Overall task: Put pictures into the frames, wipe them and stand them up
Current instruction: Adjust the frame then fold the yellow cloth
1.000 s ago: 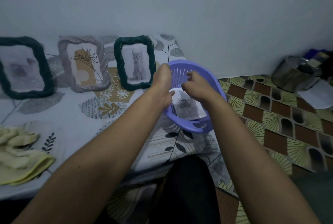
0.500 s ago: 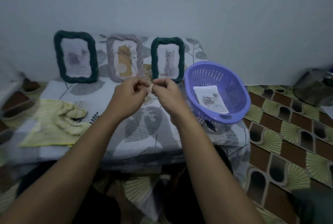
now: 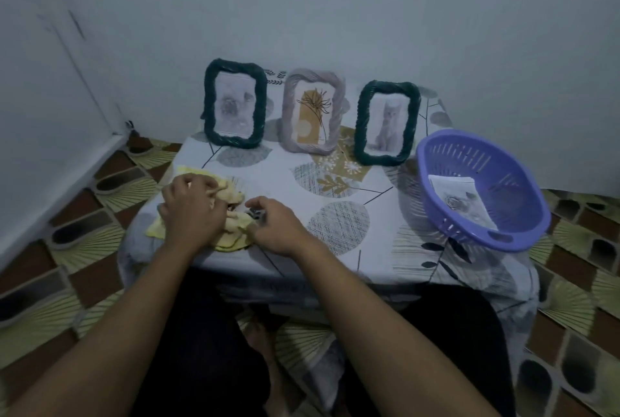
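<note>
Frames (image 3: 313, 147) upright behind; left hand (image 3: 193, 212) clutches yellow cloth (image 3: 233, 197), right hand (image 3: 276, 227) curled beside, hold unclear.

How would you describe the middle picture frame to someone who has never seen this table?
Find the leaf-patterned table against the wall; three frames stand in a row at its back. The middle frame has a pale grey twisted rim and holds a plant drawing, whereas the left frame and the right frame have dark green rims.
</note>
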Demonstrator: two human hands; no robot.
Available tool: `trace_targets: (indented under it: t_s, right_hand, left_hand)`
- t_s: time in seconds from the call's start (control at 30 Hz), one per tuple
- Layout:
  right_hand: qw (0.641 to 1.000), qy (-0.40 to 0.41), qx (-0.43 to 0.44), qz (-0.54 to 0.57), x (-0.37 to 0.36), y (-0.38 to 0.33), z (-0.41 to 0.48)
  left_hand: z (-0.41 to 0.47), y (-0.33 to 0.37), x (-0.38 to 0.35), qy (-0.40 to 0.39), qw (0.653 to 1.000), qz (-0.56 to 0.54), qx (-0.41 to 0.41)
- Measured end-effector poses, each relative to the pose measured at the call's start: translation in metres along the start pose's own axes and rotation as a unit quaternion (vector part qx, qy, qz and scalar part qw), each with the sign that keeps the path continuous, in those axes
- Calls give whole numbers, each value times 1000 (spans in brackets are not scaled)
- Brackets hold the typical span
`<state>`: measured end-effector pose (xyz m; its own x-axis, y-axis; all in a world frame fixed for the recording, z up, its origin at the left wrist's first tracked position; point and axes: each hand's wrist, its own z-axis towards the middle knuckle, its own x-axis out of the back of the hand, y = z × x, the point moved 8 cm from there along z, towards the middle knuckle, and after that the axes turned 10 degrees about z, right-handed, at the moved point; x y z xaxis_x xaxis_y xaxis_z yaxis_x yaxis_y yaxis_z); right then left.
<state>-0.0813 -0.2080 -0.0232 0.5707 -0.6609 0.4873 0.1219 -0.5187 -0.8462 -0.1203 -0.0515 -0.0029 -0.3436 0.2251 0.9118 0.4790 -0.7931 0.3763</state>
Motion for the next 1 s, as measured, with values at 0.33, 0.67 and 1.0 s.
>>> trace_targets:
  t_s: [0.33,0.67,1.0]
  right_hand:
    - [995,-21,-12,-100,-1,3,9]
    - [983,171,-66,-20,67,34,9]
    - [986,161,-28,-18,69,48,12]
  left_hand:
    - [1,-3,-14,-57,989,-138,-5]
    - [-6,42,-36,-117,968,-209,-78]
    - [12,28,-50,-140,989,17,36]
